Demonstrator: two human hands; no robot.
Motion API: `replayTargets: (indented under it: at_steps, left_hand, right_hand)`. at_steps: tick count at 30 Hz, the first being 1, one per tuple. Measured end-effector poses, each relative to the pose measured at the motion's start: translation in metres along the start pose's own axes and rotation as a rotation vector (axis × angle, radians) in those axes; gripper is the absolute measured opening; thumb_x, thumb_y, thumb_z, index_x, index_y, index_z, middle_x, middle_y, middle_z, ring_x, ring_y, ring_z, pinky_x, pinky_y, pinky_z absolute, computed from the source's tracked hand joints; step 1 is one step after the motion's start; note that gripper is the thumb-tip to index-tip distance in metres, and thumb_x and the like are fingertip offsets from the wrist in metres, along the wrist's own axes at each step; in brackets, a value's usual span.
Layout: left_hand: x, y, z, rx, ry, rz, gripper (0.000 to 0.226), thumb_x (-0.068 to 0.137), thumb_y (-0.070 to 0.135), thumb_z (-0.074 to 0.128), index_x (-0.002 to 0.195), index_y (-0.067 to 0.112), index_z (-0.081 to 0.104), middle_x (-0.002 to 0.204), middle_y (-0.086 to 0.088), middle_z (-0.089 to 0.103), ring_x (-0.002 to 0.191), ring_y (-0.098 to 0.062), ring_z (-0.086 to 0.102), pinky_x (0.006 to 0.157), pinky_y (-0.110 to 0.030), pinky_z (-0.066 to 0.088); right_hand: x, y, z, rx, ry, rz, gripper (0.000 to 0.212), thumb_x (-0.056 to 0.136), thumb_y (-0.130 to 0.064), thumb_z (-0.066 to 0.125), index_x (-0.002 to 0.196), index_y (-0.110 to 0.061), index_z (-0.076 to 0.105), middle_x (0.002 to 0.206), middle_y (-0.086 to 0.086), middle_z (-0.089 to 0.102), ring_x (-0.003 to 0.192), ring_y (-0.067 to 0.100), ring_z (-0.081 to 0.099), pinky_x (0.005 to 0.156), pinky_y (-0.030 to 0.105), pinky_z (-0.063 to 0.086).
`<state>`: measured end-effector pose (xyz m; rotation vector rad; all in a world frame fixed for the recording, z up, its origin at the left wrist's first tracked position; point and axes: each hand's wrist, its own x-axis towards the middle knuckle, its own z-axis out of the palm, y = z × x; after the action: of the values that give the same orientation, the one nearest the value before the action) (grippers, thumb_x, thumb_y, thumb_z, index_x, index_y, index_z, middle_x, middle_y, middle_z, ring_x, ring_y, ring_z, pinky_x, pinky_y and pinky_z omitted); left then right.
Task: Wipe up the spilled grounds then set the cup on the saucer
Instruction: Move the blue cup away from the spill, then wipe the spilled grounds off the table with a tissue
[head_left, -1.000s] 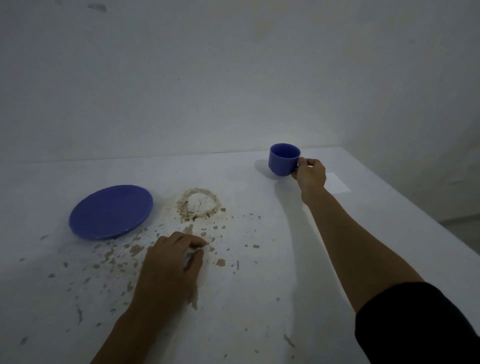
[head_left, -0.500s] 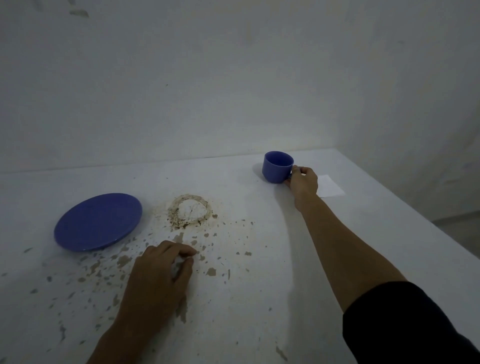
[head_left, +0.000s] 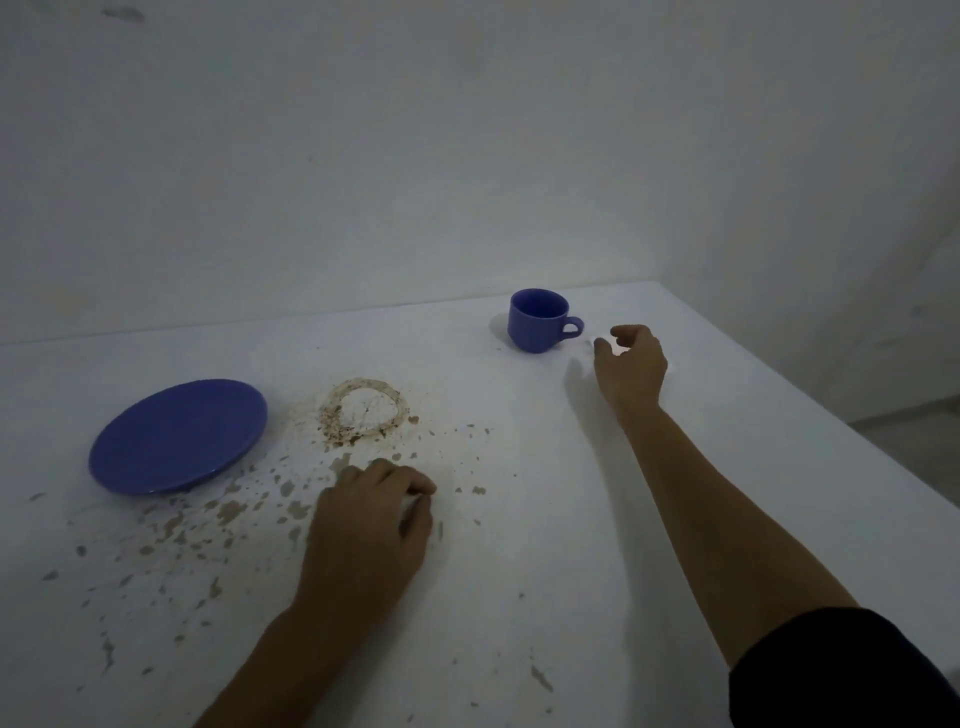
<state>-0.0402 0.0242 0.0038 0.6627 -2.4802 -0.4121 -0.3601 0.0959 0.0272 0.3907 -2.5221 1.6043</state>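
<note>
My right hand (head_left: 631, 366): half-open, empty, just right of the cup (head_left: 537, 321) (upright on the bench (head_left: 571, 519), handle toward me) | left hand (head_left: 371, 525): curled palm-down on the bench, whether holding anything I cannot tell | grounds (head_left: 363, 415): ring just beyond left hand, flecks around | saucer (head_left: 179, 436): left of ring

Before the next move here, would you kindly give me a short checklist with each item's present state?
1. Grounds wiped from table: not ok, ring and flecks remain.
2. Wiping cloth under left hand: cannot tell, only a pale bit shows at its fingertips.
3. Cup upright, handle free: ok.
4. Right hand off the cup: ok, open beside the handle.
5. Saucer bare: ok, though flecks lie at its near edge.
</note>
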Motion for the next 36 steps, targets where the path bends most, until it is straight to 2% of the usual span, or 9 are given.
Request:
replayTargets:
  at_steps: [6,12,15,18,21,24,27,31,36]
  left_hand:
    - [0.024,0.069,0.054,-0.129,-0.067,0.094,0.011,0.086,0.026,0.058,0.093,0.025,0.066,0.091,0.008,0.066,0.082,-0.012,0.055,0.073,-0.030,0.048]
    - [0.026,0.078,0.072,-0.135,-0.055,0.132,0.012,0.085,0.028,0.056,0.091,0.024,0.065,0.088,0.007,0.065,0.076,-0.013,0.056,0.070,-0.032,0.050]
    - [0.025,0.078,0.071,-0.138,-0.056,0.129,0.015,0.084,0.029,0.053,0.091,0.024,0.066,0.089,0.007,0.065,0.077,-0.013,0.057,0.071,-0.035,0.051]
    - [0.024,0.078,0.065,-0.220,-0.075,0.100,0.013,0.086,0.028,0.055,0.093,0.026,0.066,0.090,0.010,0.065,0.079,-0.009,0.056,0.074,-0.030,0.051]
    - [0.025,0.074,0.049,-0.460,-0.127,-0.059,0.011,0.088,0.019,0.062,0.094,0.025,0.070,0.091,0.011,0.067,0.075,-0.005,0.058,0.071,-0.016,0.049]
    - [0.031,0.063,0.023,-0.642,-0.120,-0.267,0.014,0.090,0.018,0.061,0.093,0.027,0.071,0.091,0.013,0.069,0.075,-0.001,0.062,0.060,-0.010,0.047]
    - [0.032,0.041,-0.002,-0.766,-0.066,-0.437,0.014,0.091,0.022,0.059,0.094,0.031,0.070,0.090,0.011,0.071,0.073,0.000,0.066,0.058,-0.015,0.050]
    - [0.021,0.005,-0.030,-0.866,0.044,-0.566,0.013,0.093,0.029,0.055,0.102,0.031,0.064,0.100,0.008,0.069,0.078,-0.004,0.069,0.072,-0.026,0.057]
    - [0.001,-0.019,-0.041,-0.947,0.215,-0.624,0.018,0.095,0.036,0.049,0.106,0.025,0.060,0.101,0.001,0.071,0.081,-0.011,0.071,0.067,-0.021,0.056]
  right_hand:
    - [-0.003,0.030,-0.023,-0.354,-0.152,-0.086,0.054,0.084,-0.040,0.064,0.130,-0.015,0.051,0.137,0.012,0.047,0.126,0.031,0.041,0.104,0.042,0.037]
    - [-0.001,0.030,-0.018,-0.464,-0.137,-0.156,0.033,0.091,-0.034,0.054,0.113,-0.013,0.066,0.124,0.009,0.061,0.117,0.030,0.047,0.096,0.042,0.039]
    - [-0.001,0.032,-0.016,-0.463,-0.129,-0.195,0.023,0.093,-0.025,0.051,0.096,-0.016,0.072,0.106,0.006,0.070,0.102,0.029,0.054,0.087,0.043,0.046]
    - [-0.006,0.032,-0.018,-0.382,-0.088,-0.183,0.022,0.090,-0.020,0.052,0.091,-0.012,0.072,0.094,0.007,0.072,0.091,0.028,0.061,0.082,0.042,0.052]
    - [-0.030,0.017,-0.017,-0.177,-0.053,-0.119,0.019,0.091,-0.022,0.055,0.093,-0.010,0.070,0.089,0.003,0.072,0.079,0.017,0.063,0.076,0.027,0.052]
    - [-0.075,-0.012,-0.007,0.000,-0.136,-0.136,0.012,0.091,-0.022,0.058,0.089,-0.014,0.068,0.080,-0.004,0.067,0.068,0.008,0.058,0.070,0.013,0.047]
    - [-0.121,-0.046,0.012,0.135,-0.274,-0.217,0.009,0.091,-0.023,0.058,0.086,-0.020,0.065,0.076,-0.012,0.063,0.069,0.000,0.058,0.060,0.003,0.042]
    - [-0.173,-0.080,0.036,0.279,-0.459,-0.313,0.007,0.090,-0.024,0.060,0.087,-0.026,0.066,0.077,-0.020,0.065,0.075,0.000,0.063,0.065,0.006,0.050]
    - [-0.212,-0.088,0.050,0.321,-0.591,-0.444,0.009,0.089,-0.018,0.062,0.089,-0.017,0.071,0.081,-0.010,0.070,0.078,0.003,0.064,0.066,0.010,0.052]
